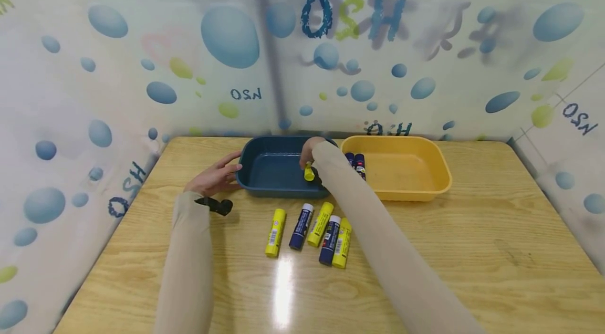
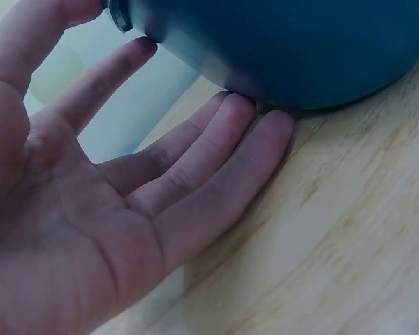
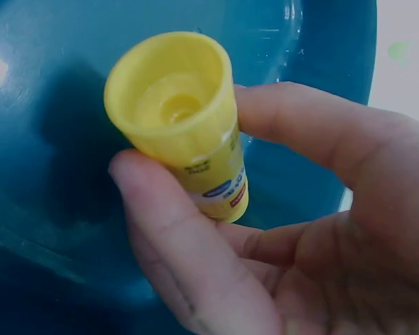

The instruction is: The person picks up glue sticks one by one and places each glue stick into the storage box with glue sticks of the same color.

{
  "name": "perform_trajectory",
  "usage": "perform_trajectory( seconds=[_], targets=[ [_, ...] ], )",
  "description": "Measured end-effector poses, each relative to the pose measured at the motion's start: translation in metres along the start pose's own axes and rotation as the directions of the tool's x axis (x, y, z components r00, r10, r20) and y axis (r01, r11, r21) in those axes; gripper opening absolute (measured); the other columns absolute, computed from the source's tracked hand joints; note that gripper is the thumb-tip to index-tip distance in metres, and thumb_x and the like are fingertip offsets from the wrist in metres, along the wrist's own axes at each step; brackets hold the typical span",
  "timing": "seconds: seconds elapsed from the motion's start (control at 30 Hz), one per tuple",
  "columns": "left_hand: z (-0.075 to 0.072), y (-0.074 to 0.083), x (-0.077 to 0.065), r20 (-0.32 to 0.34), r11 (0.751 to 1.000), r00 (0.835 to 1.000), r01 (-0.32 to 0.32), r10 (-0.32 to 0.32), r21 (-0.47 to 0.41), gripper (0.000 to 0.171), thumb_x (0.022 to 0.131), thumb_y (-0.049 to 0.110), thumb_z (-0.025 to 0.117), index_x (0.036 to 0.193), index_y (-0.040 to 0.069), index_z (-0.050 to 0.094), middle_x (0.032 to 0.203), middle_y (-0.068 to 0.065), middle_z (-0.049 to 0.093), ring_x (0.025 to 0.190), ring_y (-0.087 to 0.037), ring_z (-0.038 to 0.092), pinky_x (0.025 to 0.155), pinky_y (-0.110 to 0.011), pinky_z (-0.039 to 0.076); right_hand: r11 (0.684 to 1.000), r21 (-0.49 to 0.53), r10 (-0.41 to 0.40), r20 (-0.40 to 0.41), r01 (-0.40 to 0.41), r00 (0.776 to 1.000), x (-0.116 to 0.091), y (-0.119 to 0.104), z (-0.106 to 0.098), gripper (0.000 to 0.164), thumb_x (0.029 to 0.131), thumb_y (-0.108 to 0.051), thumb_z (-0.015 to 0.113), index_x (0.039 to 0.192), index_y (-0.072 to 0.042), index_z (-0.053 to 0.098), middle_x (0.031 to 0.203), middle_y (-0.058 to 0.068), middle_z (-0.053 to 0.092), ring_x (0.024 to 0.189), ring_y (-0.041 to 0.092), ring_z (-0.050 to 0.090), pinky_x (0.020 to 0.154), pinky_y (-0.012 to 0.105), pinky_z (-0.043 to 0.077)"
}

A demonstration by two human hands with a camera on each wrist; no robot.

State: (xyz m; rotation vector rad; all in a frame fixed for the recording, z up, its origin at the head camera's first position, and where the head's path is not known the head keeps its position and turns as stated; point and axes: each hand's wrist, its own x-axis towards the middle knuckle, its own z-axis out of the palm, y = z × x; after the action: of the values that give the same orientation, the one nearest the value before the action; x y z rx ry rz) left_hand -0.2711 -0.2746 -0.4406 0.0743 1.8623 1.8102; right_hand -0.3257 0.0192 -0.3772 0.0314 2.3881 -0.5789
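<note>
Over the right part of the dark blue tray (image 1: 279, 191), my right hand (image 1: 309, 150) pinches a yellow glue stick (image 3: 213, 164) between thumb and fingers. Its hollow end faces the right wrist camera, and the tray floor lies beneath it. At the tray's left end, my left hand (image 1: 215, 176) touches the outer wall with extended fingers (image 2: 195, 157), the thumb up by the rim. On the table in front lie a yellow glue stick (image 1: 275, 233), a dark blue glue stick (image 1: 301, 226) with a white end, and several more of both colours.
An orange-yellow tray (image 1: 402, 196) stands right beside the blue one, with dark blue glue sticks (image 1: 360, 166) at its left end, partly hidden by my right sleeve. Behind both trays rises a patterned wall covering (image 1: 227, 40). The wooden table (image 1: 496, 271) reaches out to the right.
</note>
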Motion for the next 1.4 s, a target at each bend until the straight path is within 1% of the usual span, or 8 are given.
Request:
perform_trajectory(
  seconds=[0.3,0.43,0.7,0.97,1.03,1.13,1.33,1.4],
  targets=[
    [0.001,0.002,-0.002,-0.003,1.000,1.000,0.005,-0.005,-0.010,0.065,0.103,0.023,0.049,0.157,0.018,0.013,0.154,-0.020,0.022,0.117,-0.022,0.053,0.106,-0.055,0.031,0.996,-0.061,0.068,-0.022,-0.069,0.997,0.008,-0.002,0.001,0.030,0.087,-0.021,0.073,0.113,-0.008,0.068,0.112,0.006,0.060,0.089,0.021,0.055,0.081,0.032,0.052],
    [0.001,0.002,-0.003,0.002,1.000,1.000,0.004,-0.003,-0.021,0.064,0.104,0.021,0.048,0.157,0.018,0.012,0.154,-0.020,0.022,0.116,-0.021,0.053,0.106,-0.055,0.030,0.995,-0.081,0.061,-0.025,-0.062,0.998,0.011,0.000,0.001,0.027,0.087,-0.021,0.072,0.111,-0.008,0.069,0.113,0.007,0.060,0.089,0.021,0.055,0.080,0.032,0.052],
    [0.001,0.000,-0.003,0.014,1.000,1.000,-0.006,0.006,-0.012,0.063,0.104,0.021,0.047,0.157,0.018,0.012,0.152,-0.021,0.025,0.112,-0.017,0.057,0.105,-0.053,0.034,0.994,-0.037,0.100,-0.035,-0.102,0.994,0.009,0.004,0.004,0.025,0.087,-0.020,0.073,0.111,-0.012,0.070,0.115,0.004,0.060,0.089,0.021,0.057,0.075,0.034,0.052],
    [-0.003,-0.003,-0.002,0.075,0.998,0.995,-0.059,0.060,-0.014,0.068,0.101,0.027,0.055,0.156,0.019,0.017,0.149,-0.020,0.030,0.113,-0.018,0.057,0.102,-0.050,0.039,0.986,-0.168,0.020,0.003,-0.019,1.000,0.011,0.007,-0.005,0.027,0.087,-0.025,0.070,0.107,-0.008,0.070,0.108,0.006,0.062,0.085,0.019,0.054,0.073,0.030,0.051],
    [-0.004,-0.003,-0.002,0.091,0.998,0.993,-0.069,0.070,-0.011,0.067,0.101,0.027,0.054,0.156,0.018,0.017,0.149,-0.020,0.031,0.113,-0.018,0.056,0.102,-0.049,0.040,0.988,-0.155,0.020,0.002,-0.019,1.000,0.005,0.008,-0.009,0.029,0.087,-0.026,0.070,0.109,-0.007,0.069,0.111,0.008,0.063,0.088,0.020,0.055,0.075,0.030,0.051],
    [-0.003,-0.003,-0.001,0.069,0.999,0.996,-0.048,0.049,-0.015,0.067,0.102,0.026,0.052,0.157,0.017,0.015,0.150,-0.021,0.028,0.114,-0.018,0.057,0.102,-0.049,0.039,0.992,-0.127,0.023,-0.011,-0.024,1.000,-0.011,0.007,-0.015,0.035,0.090,-0.028,0.068,0.117,-0.005,0.067,0.119,0.010,0.062,0.097,0.021,0.058,0.082,0.030,0.051],
    [-0.001,0.000,-0.001,0.027,1.000,1.000,-0.005,0.005,-0.028,0.065,0.103,0.023,0.049,0.157,0.018,0.013,0.152,-0.022,0.024,0.114,-0.019,0.056,0.104,-0.052,0.035,0.988,-0.138,-0.079,-0.062,0.070,0.995,-0.042,0.007,-0.024,0.035,0.091,-0.026,0.066,0.116,-0.003,0.067,0.116,0.012,0.065,0.069,0.015,0.063,0.061,0.022,0.051],
    [-0.001,0.000,-0.002,0.032,1.000,0.999,-0.007,0.007,-0.028,0.065,0.103,0.024,0.049,0.157,0.018,0.012,0.153,-0.022,0.023,0.116,-0.020,0.055,0.106,-0.054,0.032,0.991,-0.111,-0.083,-0.065,0.076,0.994,-0.047,0.006,-0.026,0.037,0.090,-0.025,0.068,0.119,-0.002,0.065,0.118,0.013,0.064,0.076,0.020,0.067,0.062,0.024,0.053]
  ],
)
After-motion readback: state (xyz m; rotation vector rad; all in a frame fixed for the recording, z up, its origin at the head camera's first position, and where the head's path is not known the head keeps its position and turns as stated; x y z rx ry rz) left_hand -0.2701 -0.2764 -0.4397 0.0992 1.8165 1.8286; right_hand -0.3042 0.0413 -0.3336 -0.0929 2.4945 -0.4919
